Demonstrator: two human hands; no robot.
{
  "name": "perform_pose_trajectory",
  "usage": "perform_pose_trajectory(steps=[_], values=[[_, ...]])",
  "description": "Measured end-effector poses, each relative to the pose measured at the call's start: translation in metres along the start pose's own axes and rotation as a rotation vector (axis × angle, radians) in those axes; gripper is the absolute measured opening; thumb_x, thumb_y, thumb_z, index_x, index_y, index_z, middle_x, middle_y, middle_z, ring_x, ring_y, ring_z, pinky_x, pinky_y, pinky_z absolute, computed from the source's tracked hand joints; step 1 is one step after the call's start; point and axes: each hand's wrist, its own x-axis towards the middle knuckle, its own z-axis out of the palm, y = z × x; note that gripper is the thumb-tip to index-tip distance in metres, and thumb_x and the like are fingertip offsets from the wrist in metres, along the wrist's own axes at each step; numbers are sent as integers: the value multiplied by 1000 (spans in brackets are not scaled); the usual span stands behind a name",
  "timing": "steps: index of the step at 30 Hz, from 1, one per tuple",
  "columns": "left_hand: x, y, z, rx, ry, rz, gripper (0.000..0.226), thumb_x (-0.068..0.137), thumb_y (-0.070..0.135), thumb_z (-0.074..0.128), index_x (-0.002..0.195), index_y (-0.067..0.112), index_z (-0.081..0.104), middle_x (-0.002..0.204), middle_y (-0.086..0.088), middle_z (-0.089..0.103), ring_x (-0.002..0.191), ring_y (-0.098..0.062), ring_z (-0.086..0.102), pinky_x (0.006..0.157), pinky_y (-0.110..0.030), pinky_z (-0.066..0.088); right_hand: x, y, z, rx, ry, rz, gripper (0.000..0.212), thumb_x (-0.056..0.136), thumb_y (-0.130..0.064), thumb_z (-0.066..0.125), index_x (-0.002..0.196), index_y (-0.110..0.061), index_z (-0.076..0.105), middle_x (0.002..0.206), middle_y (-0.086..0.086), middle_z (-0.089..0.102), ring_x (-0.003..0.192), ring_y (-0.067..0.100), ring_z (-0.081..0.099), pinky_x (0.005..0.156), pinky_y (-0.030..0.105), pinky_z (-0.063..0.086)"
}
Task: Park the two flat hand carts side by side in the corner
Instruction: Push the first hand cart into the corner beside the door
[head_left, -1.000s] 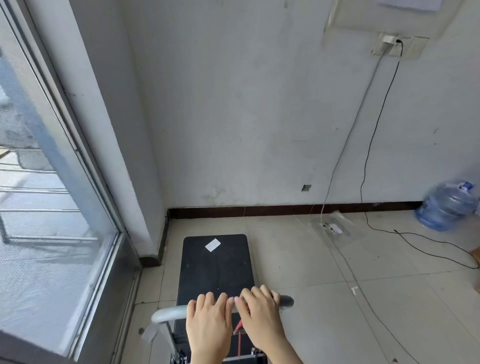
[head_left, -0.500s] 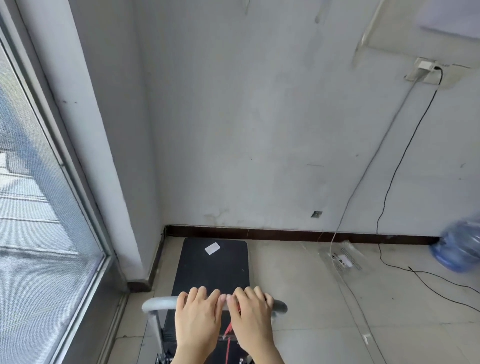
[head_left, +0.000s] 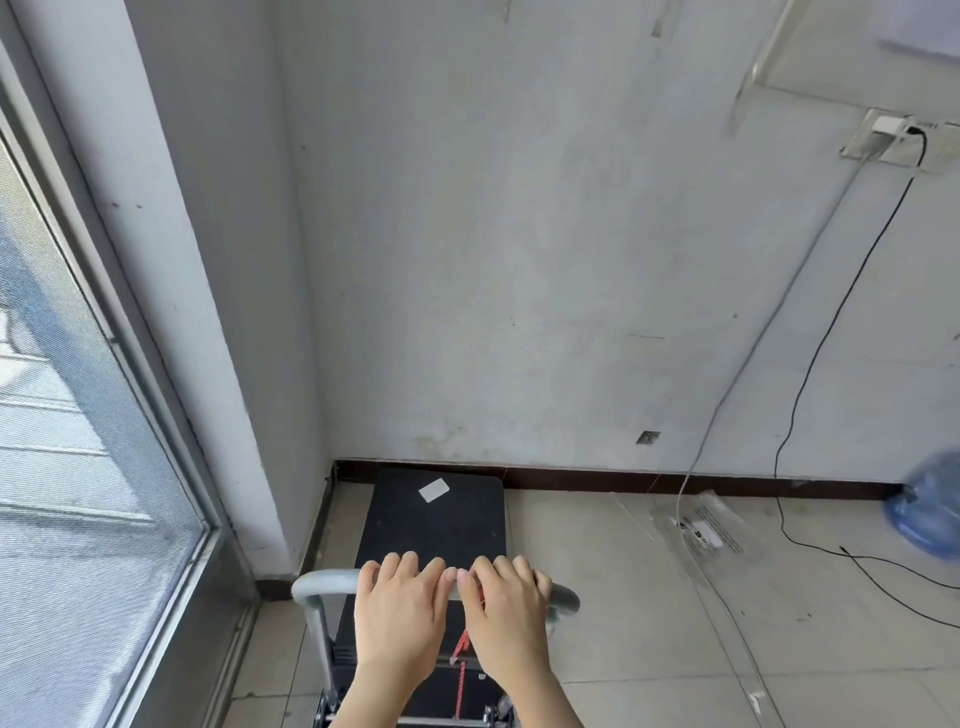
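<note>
A flat hand cart with a black deck (head_left: 436, 519) and a small white label stands in the corner, its front edge against the dark baseboard. Its grey handle bar (head_left: 322, 584) runs across the lower middle. My left hand (head_left: 400, 613) and my right hand (head_left: 506, 613) lie side by side over the bar, fingers curled on it. A red cord (head_left: 461, 670) hangs below the bar. Only this one cart is in view.
A white pillar (head_left: 208, 312) and a glass window (head_left: 78, 441) close off the left. A blue water jug (head_left: 930, 506) lies at the right by the wall. Black and white cables (head_left: 810, 374) drop from a wall socket (head_left: 893, 137) across the tiled floor, past a clear plastic bag (head_left: 706, 530).
The cart rolled forward from mid-floor until its front edge reached the baseboard in the corner. Both hands stayed on the handle bar and the view moved closer to the wall.
</note>
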Motion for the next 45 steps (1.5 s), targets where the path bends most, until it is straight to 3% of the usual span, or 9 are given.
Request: perform_pose_trajectory(steps=[4,9,12,15,20,25,34,43,45], values=[[-2,-13,-2,16,-16,22,58,99,39,9,65,28,54,58,9,45,58,-21,45,65,-36,32,-2,-14,-5,25,-90,24,41,92,-43,31,67,-30,61,63,-14,62,64,12,56,65,36,50],[-4,-18,-7,16,-77,62,62,99,39,6,62,27,54,54,7,45,53,-21,46,61,-35,37,-1,-22,-14,14,-249,26,67,96,-44,1,80,-26,64,76,-7,67,76,18,60,72,41,49],[-3,-18,-21,77,-224,58,35,90,34,47,58,25,56,49,4,48,48,-22,50,57,-38,49,4,-24,-27,-4,-434,-21,54,97,-42,9,116,-20,53,116,4,60,110,25,49,98,45,34],[1,-12,-40,84,-400,61,26,58,28,83,54,24,58,48,3,52,48,-21,54,55,-39,50,6,-26,-51,-13,-545,1,41,101,-37,23,125,-18,50,123,8,56,115,26,45,99,44,35],[7,7,-105,207,-428,129,14,93,28,48,103,24,58,99,4,63,93,-21,58,70,-31,37,9,-32,-111,32,-607,67,37,100,-32,28,122,-14,52,122,8,55,115,28,45,92,42,38],[12,26,-183,249,-403,87,22,98,26,38,107,24,59,89,4,59,94,-24,62,66,-29,36,13,-42,-172,82,-674,141,34,94,-32,38,112,-13,59,117,8,61,106,29,56,84,34,40],[-38,76,-317,330,-262,129,32,88,11,41,111,29,54,104,2,64,96,-26,63,65,-29,40,-49,-42,-303,113,-475,68,34,92,-32,44,116,-11,57,119,12,59,107,32,55,82,36,40],[-176,145,-349,394,-232,209,32,98,24,32,116,36,56,104,2,64,92,-24,63,51,-27,31,-195,3,-355,109,-482,77,36,91,-35,47,118,-12,56,120,10,60,108,32,56,77,34,42],[-202,158,-351,366,-259,207,28,99,27,33,110,30,58,101,3,65,92,-24,63,57,-29,33,-224,12,-360,104,-489,94,36,91,-32,45,119,-12,56,122,9,59,109,31,56,81,35,43]])
